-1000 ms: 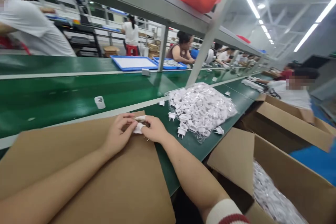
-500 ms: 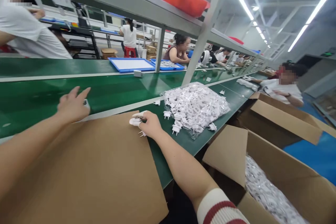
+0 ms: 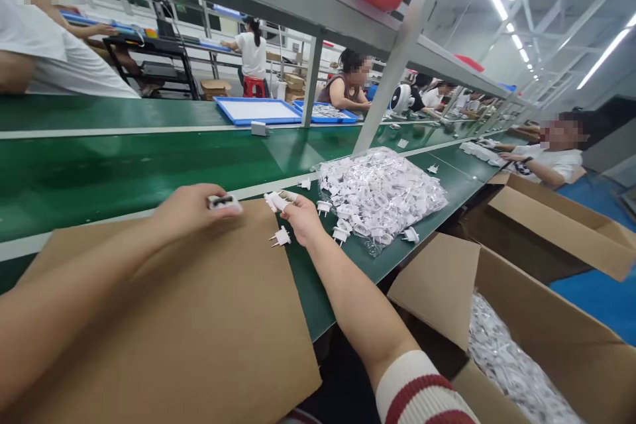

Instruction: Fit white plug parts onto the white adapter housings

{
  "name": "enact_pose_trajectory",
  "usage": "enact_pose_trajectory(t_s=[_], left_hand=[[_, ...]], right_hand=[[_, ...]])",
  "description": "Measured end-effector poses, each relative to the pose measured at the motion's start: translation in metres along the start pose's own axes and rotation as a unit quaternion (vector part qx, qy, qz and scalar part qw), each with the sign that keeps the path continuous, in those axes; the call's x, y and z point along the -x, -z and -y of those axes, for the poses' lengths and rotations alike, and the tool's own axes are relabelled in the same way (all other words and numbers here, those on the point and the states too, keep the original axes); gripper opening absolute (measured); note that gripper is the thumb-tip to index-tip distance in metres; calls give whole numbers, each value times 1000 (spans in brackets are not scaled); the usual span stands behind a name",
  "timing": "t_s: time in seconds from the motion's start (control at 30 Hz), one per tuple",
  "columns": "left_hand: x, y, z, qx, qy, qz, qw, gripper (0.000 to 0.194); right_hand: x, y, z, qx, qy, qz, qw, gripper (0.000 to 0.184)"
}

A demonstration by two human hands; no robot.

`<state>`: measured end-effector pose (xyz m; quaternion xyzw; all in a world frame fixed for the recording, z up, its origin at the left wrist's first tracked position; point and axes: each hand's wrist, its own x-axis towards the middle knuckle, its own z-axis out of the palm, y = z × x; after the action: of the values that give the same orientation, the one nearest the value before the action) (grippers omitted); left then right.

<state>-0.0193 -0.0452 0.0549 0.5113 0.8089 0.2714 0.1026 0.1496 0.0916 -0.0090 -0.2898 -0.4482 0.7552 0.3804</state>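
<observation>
My left hand (image 3: pixel 191 209) is closed around a small white plastic housing (image 3: pixel 224 203) with a dark slot in its end, held above the cardboard sheet (image 3: pixel 209 318). To the right of it, my right hand (image 3: pixel 301 217) pinches a white plug piece (image 3: pixel 276 200) at the sheet's far corner; white covers show on some fingertips. Just below that hand a loose two-pin plug (image 3: pixel 281 236) lies at the sheet's edge. Beyond my right hand rests a clear plastic bag (image 3: pixel 382 192) full of white plug pieces, with several loose ones around it.
A green conveyor belt (image 3: pixel 124 169) runs behind the sheet, with a grey post (image 3: pixel 382 93) rising beside the bag. Blue trays (image 3: pixel 258 110) stand across the belt. Open cartons (image 3: pixel 546 324) sit at the lower right. Co-workers sit along the line, one at the right (image 3: pixel 546 159).
My left hand has come from over the belt rightward and nearer, now closed on the white housing. My right hand has shifted slightly right, and the loose plug by it shows more fully.
</observation>
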Motion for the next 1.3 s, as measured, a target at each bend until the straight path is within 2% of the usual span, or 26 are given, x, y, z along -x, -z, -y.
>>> enact_pose_trajectory(t_s=[0.1,0.17,0.3,0.37,0.6,0.7,0.8,0.87,0.93,1.07,1.17,1.3], left_hand=[[10,-27,9,36,-33,58,997,53],[16,-45,12,83,-46,53,994,54],[28,-68,19,193,-13,30,981,57],[32,-72,24,222,-25,26,974,55],[31,-75,32,192,-107,-31,975,39],[29,-75,31,196,-86,-38,976,39],[26,-77,31,212,-27,-24,977,49],[25,-79,31,224,-6,-11,974,54],[23,-81,32,234,-10,-10,972,55],[23,-82,33,246,-37,-5,968,54],[24,-81,34,248,-39,10,968,50],[24,-79,33,247,-35,9,968,47]], right_hand=[[2,1,-2,-14,-14,12,1000,30],[3,1,-3,2,-8,20,1000,32],[6,2,-6,69,27,29,997,42],[6,1,-7,107,52,29,993,45],[6,-2,-9,189,100,27,976,43],[7,-2,-11,219,109,46,968,40],[11,-1,-14,264,122,86,953,37],[14,0,-16,307,157,109,932,31],[17,1,-17,362,209,127,900,26],[22,1,-16,500,299,145,800,25],[25,-1,-15,586,314,144,733,23],[27,-6,-12,640,313,155,684,31]])
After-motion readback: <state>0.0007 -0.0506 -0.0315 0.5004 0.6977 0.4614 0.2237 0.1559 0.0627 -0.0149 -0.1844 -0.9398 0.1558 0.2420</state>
